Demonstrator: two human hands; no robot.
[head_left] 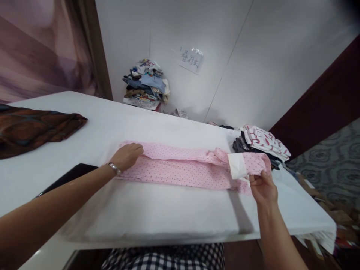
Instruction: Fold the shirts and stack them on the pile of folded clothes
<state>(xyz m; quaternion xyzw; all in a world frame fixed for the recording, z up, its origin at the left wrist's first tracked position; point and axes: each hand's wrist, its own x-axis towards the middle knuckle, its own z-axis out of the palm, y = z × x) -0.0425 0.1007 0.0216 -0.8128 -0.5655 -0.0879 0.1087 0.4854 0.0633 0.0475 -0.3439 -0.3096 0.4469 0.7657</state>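
A pink shirt [182,172] with small dark dots lies in a long folded strip across the white table. At its left end, my left hand [128,155] rests on the cloth with its fingers curled over and closed on the folded layer; the fingertips are partly hidden. My right hand [263,186] pinches the shirt's other end between thumb and fingers. That end is lifted off the table and shows a white band [237,165] beside a dotted pink part. Between my hands the upper layer lies loosely rumpled.
Folded clothes [266,142] are stacked at the table's right. Another clothes pile [147,84] stands by the wall behind. A brown patterned cloth [39,127] lies at left, and a black flat object [70,176] sits partly under my left forearm. A paper sign [191,60] hangs on the wall.
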